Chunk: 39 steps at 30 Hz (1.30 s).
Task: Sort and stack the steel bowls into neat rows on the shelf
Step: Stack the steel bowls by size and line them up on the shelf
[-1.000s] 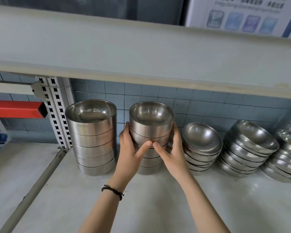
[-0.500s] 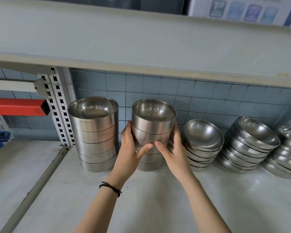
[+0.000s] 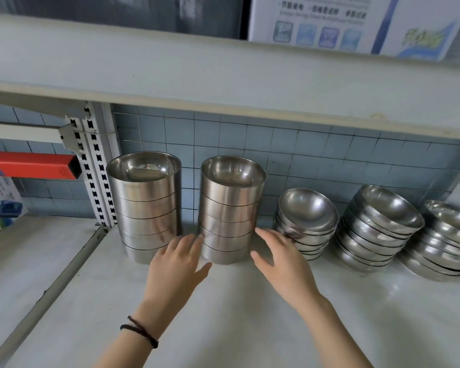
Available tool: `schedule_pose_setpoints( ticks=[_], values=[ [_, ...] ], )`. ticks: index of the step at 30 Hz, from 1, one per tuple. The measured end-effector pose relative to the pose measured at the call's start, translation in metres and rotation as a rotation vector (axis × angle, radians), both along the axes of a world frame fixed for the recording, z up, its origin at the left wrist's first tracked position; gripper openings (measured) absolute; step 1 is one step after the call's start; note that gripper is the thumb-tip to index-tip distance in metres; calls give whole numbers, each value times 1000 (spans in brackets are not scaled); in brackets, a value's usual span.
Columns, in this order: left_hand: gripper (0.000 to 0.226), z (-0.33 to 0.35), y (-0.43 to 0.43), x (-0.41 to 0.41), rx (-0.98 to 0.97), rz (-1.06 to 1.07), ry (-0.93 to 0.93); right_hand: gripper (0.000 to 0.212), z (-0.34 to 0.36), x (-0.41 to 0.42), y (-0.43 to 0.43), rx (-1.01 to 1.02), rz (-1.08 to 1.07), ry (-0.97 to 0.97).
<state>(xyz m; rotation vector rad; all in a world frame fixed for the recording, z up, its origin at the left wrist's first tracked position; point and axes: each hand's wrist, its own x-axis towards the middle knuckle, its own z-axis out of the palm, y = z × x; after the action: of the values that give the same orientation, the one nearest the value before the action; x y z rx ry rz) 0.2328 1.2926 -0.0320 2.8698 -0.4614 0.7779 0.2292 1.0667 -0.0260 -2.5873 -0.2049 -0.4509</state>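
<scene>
Two upright stacks of straight-sided steel bowls stand at the back of the white shelf: the left stack by the slotted post and the middle stack. My left hand hovers open at the lower left of the middle stack, fingertips close to it. Just off the stack's lower right is my right hand, open too, fingers spread. To the right lean three tilted stacks of shallow round bowls: one, another and a third at the frame's edge.
An upper shelf board overhangs the bowls, carrying a white and blue box. A slotted white upright divides off the left bay, which holds a red box and a blue and white carton. Blue tiles form the back wall.
Both hands gripped the middle stack earlier; now they have let go and drawn back and down, fingers spread. The stack stands on the shelf by itself.
</scene>
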Motion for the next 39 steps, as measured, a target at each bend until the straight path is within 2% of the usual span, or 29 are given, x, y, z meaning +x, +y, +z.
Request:
schedule_pose_setpoints(
  ticks=[3,7,16,23,27,31,36,39],
  values=[
    [61,-6,-4,-22,92,-11,51,44,-4,-16,-12,-195,-37,-20],
    [67,-8,-31,-50,189,15,143,47,-11,-41,-35,-276,-12,10],
    [70,-11,-116,-99,226,-39,212,56,-19,-107,-130,-404,-74,111],
    [76,-8,-152,-92,-10,9,206,62,-8,-110,-169,-337,-77,119],
    [78,2,-152,-70,59,19,148,63,2,-93,-171,-318,-41,108],
    [78,6,-147,-47,119,-4,178,63,8,-73,-172,-312,-16,135],
    [96,17,-158,-12,-94,-2,168,80,18,-39,-166,-132,1,126],
    [105,16,-166,4,-284,-32,239,92,16,-23,-157,9,34,110]
  ],
)
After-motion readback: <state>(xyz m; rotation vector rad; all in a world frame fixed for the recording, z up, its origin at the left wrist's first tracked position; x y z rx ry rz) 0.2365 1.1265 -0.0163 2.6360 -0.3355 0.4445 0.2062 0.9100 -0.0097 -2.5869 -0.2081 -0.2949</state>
